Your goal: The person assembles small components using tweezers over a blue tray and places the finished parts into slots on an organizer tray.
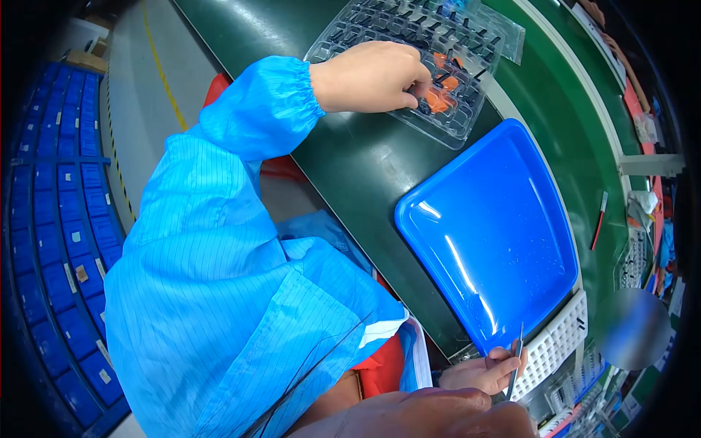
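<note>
My left hand (376,77), in a blue sleeve with an elastic cuff, reaches over a clear plastic compartment tray (456,135). Its thumb and fingers are pinched together at the tray; whatever lies between them is hidden. Small black parts (478,44) fill many of the compartments, and orange pieces (438,101) lie close to the fingertips. At the lower right my right hand (485,372) is closed around a pair of thin metal tweezers (517,361), tips pointing up, beside the near corner of a blue tray (504,241).
The blue tray rests on the dark green table (350,157), with a white perforated tray (551,350) next to it. A red-and-white pen-like tool (599,220) lies on the green surface beyond. Racks of blue bins (62,241) stand across the aisle at left.
</note>
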A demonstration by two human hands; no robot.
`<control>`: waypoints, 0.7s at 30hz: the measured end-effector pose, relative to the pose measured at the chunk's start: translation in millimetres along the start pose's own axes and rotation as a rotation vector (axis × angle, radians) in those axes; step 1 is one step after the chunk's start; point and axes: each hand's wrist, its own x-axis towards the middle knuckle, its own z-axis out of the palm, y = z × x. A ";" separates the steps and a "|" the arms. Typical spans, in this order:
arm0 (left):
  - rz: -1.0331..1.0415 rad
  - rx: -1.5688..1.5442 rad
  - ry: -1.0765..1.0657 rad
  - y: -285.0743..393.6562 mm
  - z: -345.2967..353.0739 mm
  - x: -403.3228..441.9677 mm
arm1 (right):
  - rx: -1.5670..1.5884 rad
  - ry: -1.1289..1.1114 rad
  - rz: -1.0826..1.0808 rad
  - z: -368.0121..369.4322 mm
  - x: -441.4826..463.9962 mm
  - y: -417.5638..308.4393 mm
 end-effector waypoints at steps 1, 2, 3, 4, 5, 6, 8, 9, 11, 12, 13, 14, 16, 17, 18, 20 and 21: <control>-0.019 0.028 -0.031 0.3 -1.3 2.8 | 0.016 -0.017 -0.007 2.2 0.3 0.2; -0.034 0.054 -0.064 1.2 -1.7 6.3 | 0.027 -0.030 -0.013 3.6 0.2 0.3; -0.017 0.045 -0.074 0.6 -2.0 9.8 | 0.033 -0.037 -0.016 3.5 -0.8 0.0; -0.050 -0.002 -0.127 -2.0 -2.4 12.3 | 0.013 -0.012 -0.013 2.6 -1.1 0.7; -0.077 -0.049 -0.185 -4.7 -1.9 15.0 | 0.076 -0.064 0.016 1.9 -0.1 2.9; -0.100 -0.096 -0.247 -5.4 -0.3 17.5 | 0.138 -0.110 0.046 0.8 0.5 4.4; -0.071 -0.110 -0.260 -6.4 2.3 16.9 | 0.115 -0.110 0.042 0.7 0.7 5.0; -0.080 -0.107 -0.241 -7.6 3.0 16.8 | 0.124 -0.151 0.031 0.6 0.5 4.5; -0.056 -0.110 -0.135 -4.7 2.4 12.2 | 0.090 -0.144 0.051 -0.6 1.1 3.1; -0.072 -0.099 -0.006 1.4 2.5 12.0 | 0.087 -0.177 0.070 -1.0 2.2 2.7; -0.046 -0.113 -0.021 11.8 0.9 14.4 | 0.070 -0.148 0.072 -0.9 2.8 2.2; -0.095 -0.275 -0.011 23.3 -4.0 15.7 | 0.055 -0.164 0.082 -0.2 3.2 1.3; -0.213 -0.597 0.007 39.5 -7.3 18.4 | 0.029 -0.209 0.101 1.0 4.1 -0.3; -0.204 -0.606 -0.005 44.6 -0.5 21.4 | 0.017 -0.196 0.103 1.1 4.1 -0.9; -0.049 -0.571 -0.014 52.1 9.4 25.0 | 0.009 -0.203 0.090 1.7 4.0 -1.3; 0.257 -0.489 -0.028 69.8 27.1 33.3 | 0.000 -0.221 0.067 4.0 3.3 -1.2; 0.263 -0.494 -0.038 79.4 33.3 37.8 | -0.005 -0.212 0.073 4.8 3.2 -1.2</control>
